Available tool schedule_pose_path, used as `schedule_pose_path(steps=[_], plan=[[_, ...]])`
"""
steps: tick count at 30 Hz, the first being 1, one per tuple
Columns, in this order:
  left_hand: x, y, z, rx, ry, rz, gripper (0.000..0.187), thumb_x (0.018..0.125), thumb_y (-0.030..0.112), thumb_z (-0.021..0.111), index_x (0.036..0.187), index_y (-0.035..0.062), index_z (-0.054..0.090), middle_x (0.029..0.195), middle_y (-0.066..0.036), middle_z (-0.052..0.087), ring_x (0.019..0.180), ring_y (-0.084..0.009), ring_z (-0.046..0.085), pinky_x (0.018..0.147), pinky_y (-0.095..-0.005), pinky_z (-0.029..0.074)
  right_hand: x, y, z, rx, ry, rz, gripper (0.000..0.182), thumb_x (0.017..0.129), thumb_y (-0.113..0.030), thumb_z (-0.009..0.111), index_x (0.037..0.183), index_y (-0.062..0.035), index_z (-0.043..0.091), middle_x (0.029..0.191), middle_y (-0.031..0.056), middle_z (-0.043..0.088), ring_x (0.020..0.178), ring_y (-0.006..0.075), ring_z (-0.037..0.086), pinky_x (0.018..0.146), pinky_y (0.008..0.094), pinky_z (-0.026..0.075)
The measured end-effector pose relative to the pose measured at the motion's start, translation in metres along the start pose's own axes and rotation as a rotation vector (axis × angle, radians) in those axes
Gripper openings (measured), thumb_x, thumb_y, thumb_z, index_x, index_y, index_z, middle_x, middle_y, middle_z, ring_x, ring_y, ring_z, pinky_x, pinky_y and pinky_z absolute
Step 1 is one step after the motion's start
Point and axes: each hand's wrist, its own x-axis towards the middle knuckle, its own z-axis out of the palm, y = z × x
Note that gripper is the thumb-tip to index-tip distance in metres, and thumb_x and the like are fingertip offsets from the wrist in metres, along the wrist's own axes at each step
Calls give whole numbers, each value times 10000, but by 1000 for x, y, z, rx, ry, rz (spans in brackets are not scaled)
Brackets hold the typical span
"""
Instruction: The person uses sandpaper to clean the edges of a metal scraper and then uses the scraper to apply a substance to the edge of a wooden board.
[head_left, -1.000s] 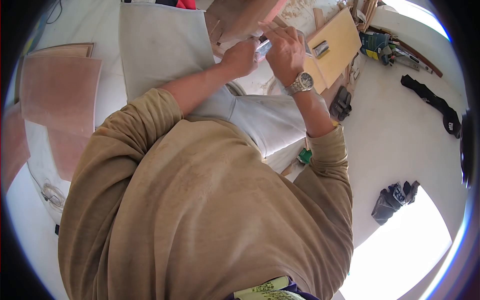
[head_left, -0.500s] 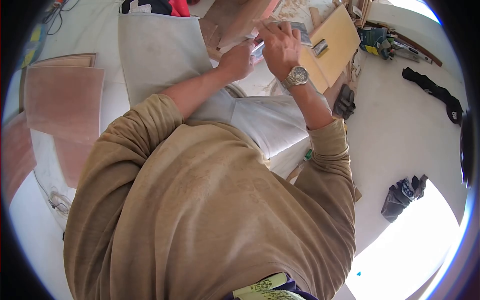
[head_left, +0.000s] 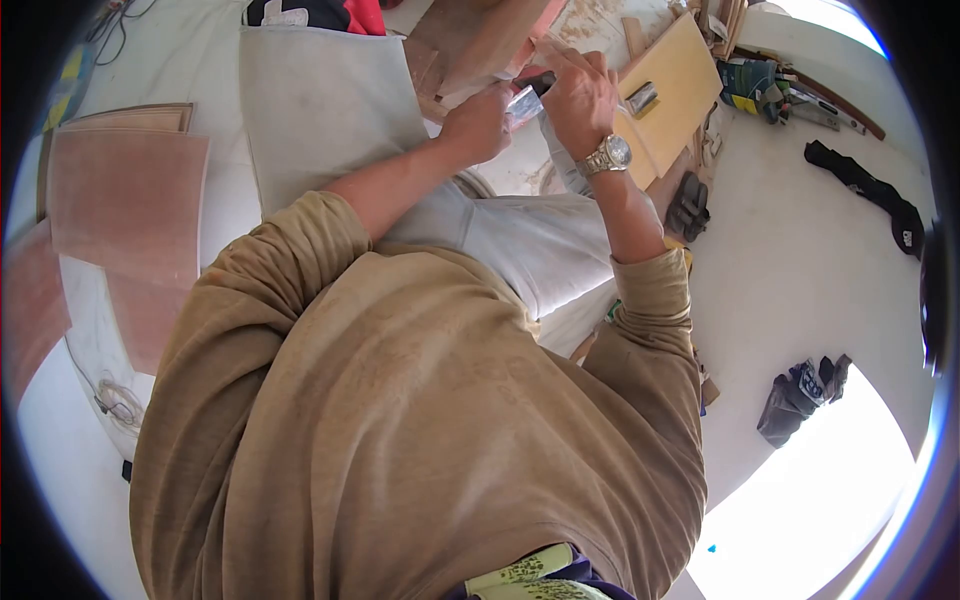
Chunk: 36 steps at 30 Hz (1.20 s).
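My left hand [head_left: 478,125] is closed around a small, shiny silver rectangular piece [head_left: 524,106] that sticks out past its fingers. Close beside it, my right hand [head_left: 582,105], with a metal watch [head_left: 612,153] on its wrist, has its fingers curled together. A dark object [head_left: 538,82] shows at those fingers; what they grip is mostly hidden. Below the right palm a pale, translucent strip [head_left: 562,155] hangs down. Just beyond both hands stands a reddish-brown wooden piece [head_left: 490,45].
A yellow board [head_left: 675,85] with a small metal piece [head_left: 641,98] on it lies to the right. Dark sandals [head_left: 688,205], tools [head_left: 760,88] and crumpled cloth [head_left: 800,400] are on the right floor. Brown sheets [head_left: 130,195] lie at left, near a cable [head_left: 118,400].
My right hand has shifted slightly right and down, apart from the left. The silver piece in my left hand now shows more fully, and the dark object has come into sight.
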Motion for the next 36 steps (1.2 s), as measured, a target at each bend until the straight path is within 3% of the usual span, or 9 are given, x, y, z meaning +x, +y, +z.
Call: schedule_pose_path(steps=[4, 7, 13, 14, 17, 22, 25, 32, 36], plan=[[1, 3, -5, -23, -49, -31, 483, 938, 97, 643, 1392, -33, 543, 1169, -281, 687, 1103, -439, 669, 922, -528, 535, -20, -19, 5, 82, 19, -95, 496, 767, -23, 685, 1241, -150, 755, 1174, -13, 757, 1016, 237, 621, 868, 396, 467], [1, 13, -20, 109, -222, -28, 417, 916, 110, 667, 1299, -38, 590, 1166, -235, 702, 1086, -426, 682, 910, -522, 553, -33, -36, -6, 81, -33, -139, 478, 767, -27, 687, 1223, -149, 759, 1182, -10, 756, 1018, 232, 623, 860, 389, 468], [-2, 9, -13, -56, -18, 60, 380, 906, 85, 661, 1256, -45, 594, 1184, -271, 687, 1092, -430, 670, 916, -501, 542, -8, -33, -15, 118, -12, -97, 411, 738, -26, 686, 1121, -129, 793, 1116, 19, 774, 1013, 259, 634, 853, 400, 481], [-3, 5, -10, -37, -28, 50, 411, 911, 87, 658, 1293, -43, 581, 1191, -271, 687, 1101, -428, 669, 928, -496, 541, -5, -36, -22, 114, -144, -55, 429, 724, -28, 680, 1118, -137, 808, 1108, 37, 781, 1005, 279, 634, 863, 413, 493], [3, -1, -1, -1, -35, 28, 501, 926, 92, 649, 1398, -36, 539, 1210, -269, 686, 1126, -424, 668, 958, -486, 538, -1, -16, -17, 283, -186, -22, 463, 726, -37, 682, 1157, -151, 810, 1108, 49, 781, 1006, 291, 639, 869, 423, 504], [3, 2, -1, 1, -63, -37, 557, 953, 105, 636, 1477, -30, 504, 1216, -273, 687, 1143, -419, 666, 976, -493, 533, 17, 2, -15, 84, -2, 10, 496, 746, -23, 660, 1205, -154, 797, 1061, 51, 788, 1015, 299, 653, 874, 438, 509], [2, 1, -1, 0, -27, -12, 389, 887, 79, 656, 1252, -42, 600, 1204, -230, 678, 1142, -398, 668, 934, -518, 548, 19, 6, -6, 12, 11, -32, 510, 746, -15, 652, 1216, -157, 790, 1078, 38, 787, 1010, 289, 650, 870, 431, 505], [4, 7, -6, 14, -94, -61, 391, 896, 85, 659, 1259, -47, 598, 1187, -225, 696, 1104, -402, 683, 919, -514, 556, -9, -18, -5, 67, -53, -92, 493, 747, -38, 682, 1215, -156, 781, 1142, 4, 767, 1064, 235, 636, 890, 407, 485], [-1, 13, -15, 31, -90, -7, 373, 914, 92, 657, 1256, -44, 600, 1186, -230, 698, 1092, -404, 688, 908, -523, 555, -23, -35, -15, 69, -60, -176, 495, 748, -48, 701, 1230, -140, 766, 1120, -12, 756, 1013, 225, 623, 853, 401, 469]])
